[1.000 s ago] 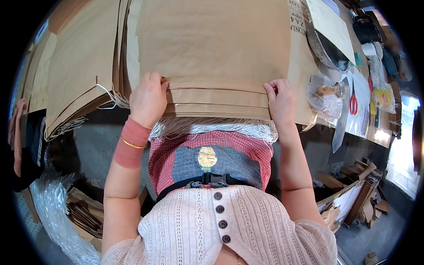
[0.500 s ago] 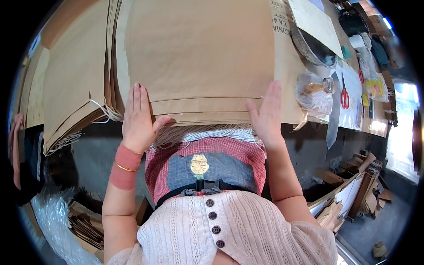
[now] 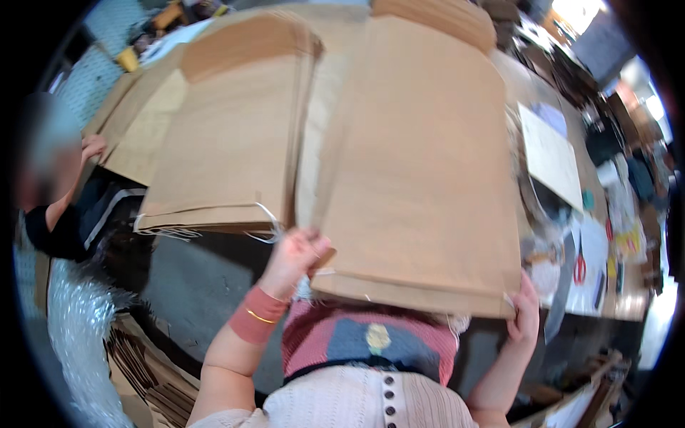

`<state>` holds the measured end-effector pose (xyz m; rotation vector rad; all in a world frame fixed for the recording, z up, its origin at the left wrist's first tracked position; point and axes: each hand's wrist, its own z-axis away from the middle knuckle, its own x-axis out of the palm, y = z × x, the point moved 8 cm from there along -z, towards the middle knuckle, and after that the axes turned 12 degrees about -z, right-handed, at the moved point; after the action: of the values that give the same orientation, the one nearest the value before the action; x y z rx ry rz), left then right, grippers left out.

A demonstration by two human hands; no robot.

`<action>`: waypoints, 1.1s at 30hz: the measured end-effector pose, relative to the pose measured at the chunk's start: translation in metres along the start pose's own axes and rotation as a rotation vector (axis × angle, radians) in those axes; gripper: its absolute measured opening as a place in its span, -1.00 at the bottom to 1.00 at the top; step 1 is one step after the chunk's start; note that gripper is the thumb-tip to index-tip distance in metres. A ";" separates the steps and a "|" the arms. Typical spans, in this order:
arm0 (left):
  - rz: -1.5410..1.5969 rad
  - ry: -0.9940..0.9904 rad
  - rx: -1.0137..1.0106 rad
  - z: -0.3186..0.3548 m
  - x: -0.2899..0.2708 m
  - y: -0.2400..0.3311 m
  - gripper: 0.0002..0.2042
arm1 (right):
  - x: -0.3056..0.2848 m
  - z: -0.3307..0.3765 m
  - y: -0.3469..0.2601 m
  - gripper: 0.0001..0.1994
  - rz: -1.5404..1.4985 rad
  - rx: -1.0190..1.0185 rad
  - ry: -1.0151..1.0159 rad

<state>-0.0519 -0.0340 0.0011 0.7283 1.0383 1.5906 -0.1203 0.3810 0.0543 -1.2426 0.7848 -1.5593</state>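
A stack of large brown paper sacks [image 3: 428, 164] lies in front of me, with a folded, stitched strip along its near edge. My left hand [image 3: 298, 255] is closed at the stack's near left corner, thumb and fingers pinched on a sack; motion blurs it slightly. At the near right corner, the fingers of my right hand [image 3: 525, 308] curl round the sack's edge. White string ends show along the near edge. Left of this pile lies a second stack of brown sacks [image 3: 228, 135], with loose white strings [image 3: 267, 222] hanging from its near corners.
At the far left, another person's hand [image 3: 93, 146] rests by the table edge. On the right are red-handled scissors [image 3: 580, 267], a long blade [image 3: 562, 285], a pale board [image 3: 549, 153] and plastic bags. Clear plastic wrap [image 3: 82, 335] and folded cardboard [image 3: 143, 364] lie lower left.
My hands have gone from lying flat, fingers stretched, on the stack's sides to gripping its near corners. The view has swung left, bringing the other person into sight.
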 end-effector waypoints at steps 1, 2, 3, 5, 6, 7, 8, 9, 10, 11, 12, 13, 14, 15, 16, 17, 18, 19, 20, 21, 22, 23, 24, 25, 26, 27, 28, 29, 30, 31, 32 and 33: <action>-0.076 -0.079 -0.091 -0.001 -0.002 -0.024 -0.89 | -0.013 -0.008 0.018 -0.56 0.109 0.066 -0.001; -0.042 -0.065 -0.066 0.002 0.000 -0.035 -0.82 | -0.016 -0.016 0.029 -0.58 0.288 -0.021 0.004; -0.156 -0.072 0.072 0.010 0.002 -0.016 -0.82 | -0.021 -0.021 0.038 -0.61 0.476 -0.119 0.032; -0.917 0.345 0.912 0.056 -0.002 0.064 -0.82 | 0.013 -0.016 0.037 -0.70 1.005 -0.489 0.060; -0.997 0.468 1.035 0.074 -0.009 0.079 -0.87 | 0.031 -0.017 0.047 -0.69 0.835 -0.491 -0.001; -1.087 0.593 1.148 0.094 -0.022 0.085 -0.92 | 0.060 -0.019 0.053 -0.69 0.655 -0.481 -0.067; -1.020 0.706 1.071 0.102 -0.053 0.082 -0.92 | 0.087 -0.023 0.063 -0.68 0.635 -0.410 -0.145; -0.945 0.813 0.998 0.109 -0.085 0.076 -0.92 | 0.113 -0.026 0.071 -0.66 0.617 -0.343 -0.217; -0.715 0.920 0.786 0.114 -0.123 0.063 -0.90 | 0.138 -0.029 0.081 -0.65 0.496 -0.310 -0.281; -0.479 1.006 0.574 0.118 -0.160 0.044 -0.88 | 0.162 -0.032 0.090 -0.63 0.376 -0.279 -0.341; -0.386 0.957 0.429 0.119 -0.188 0.035 -0.85 | 0.187 -0.037 0.099 -0.63 0.334 -0.206 -0.417; -0.300 0.909 0.283 0.125 -0.219 0.026 -0.81 | 0.213 -0.040 0.108 -0.62 0.286 -0.130 -0.498; -0.411 0.958 0.315 0.133 -0.253 0.027 -0.81 | 0.246 -0.036 0.111 -0.62 0.230 -0.088 -0.570; -0.510 0.995 0.354 0.130 -0.287 0.023 -0.81 | 0.277 -0.032 0.113 -0.62 0.186 -0.057 -0.633; -0.600 0.993 0.357 0.124 -0.318 0.025 -0.81 | 0.306 -0.034 0.120 -0.61 0.190 -0.094 -0.692; -0.698 0.994 0.351 0.117 -0.348 0.032 -0.81 | 0.333 -0.036 0.132 -0.61 0.187 -0.123 -0.756; -0.765 0.968 0.346 0.105 -0.376 0.039 -0.81 | 0.357 -0.041 0.142 -0.61 0.219 -0.138 -0.755; -0.824 0.935 0.346 0.084 -0.398 0.043 -0.81 | 0.375 -0.047 0.148 -0.62 0.258 -0.160 -0.748; -0.933 0.945 0.298 0.066 -0.422 0.044 -0.81 | 0.389 -0.053 0.154 -0.62 0.344 -0.148 -0.741; -1.044 0.948 0.255 0.050 -0.439 0.049 -0.80 | 0.401 -0.059 0.155 -0.62 0.426 -0.141 -0.728; -0.933 0.918 0.150 0.034 -0.450 0.039 -0.80 | 0.399 -0.062 0.160 -0.62 0.518 -0.127 -0.704; -0.826 0.881 0.045 0.019 -0.457 0.026 -0.79 | 0.393 -0.058 0.166 -0.61 0.429 0.017 -0.741; -0.862 0.999 0.036 0.028 -0.518 0.015 -0.77 | 0.393 -0.042 0.169 -0.60 0.306 0.170 -0.793; -1.280 1.118 0.130 0.015 -0.473 0.035 -0.73 | 0.360 -0.045 0.174 -0.59 0.244 0.315 -0.743; -1.110 1.205 0.113 0.018 -0.441 0.036 -0.69 | 0.327 -0.047 0.151 -0.64 0.352 0.054 -0.734; -1.306 1.368 0.157 0.030 -0.415 0.050 -0.63 | 0.295 -0.038 0.122 -0.69 0.464 -0.193 -0.736; -1.379 1.416 0.147 0.046 -0.377 0.061 -0.57 | 0.259 -0.024 0.093 -0.74 0.593 -0.441 -0.738; -1.458 1.490 0.410 0.080 -0.353 0.077 -0.65 | 0.232 -0.006 0.070 -0.77 0.687 -0.696 -0.770; -1.317 1.376 0.606 0.088 -0.318 0.075 -0.71 | 0.182 -0.015 0.053 -0.83 0.874 -0.664 -0.527; -1.137 1.249 0.777 0.085 -0.272 0.062 -0.76 | 0.129 -0.023 0.030 -0.87 1.077 -0.623 -0.272; -1.187 1.134 0.796 0.086 -0.226 0.054 -0.82 | 0.088 -0.024 0.005 -0.80 1.323 -0.680 -0.054; -1.249 1.037 0.815 0.091 -0.179 0.053 -0.86 | 0.057 -0.027 -0.013 -0.71 1.564 -0.664 0.100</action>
<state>0.0498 -0.1866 0.0974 -0.4115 2.3076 0.2746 -0.1515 0.3294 0.0778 -0.5249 1.7946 -0.0433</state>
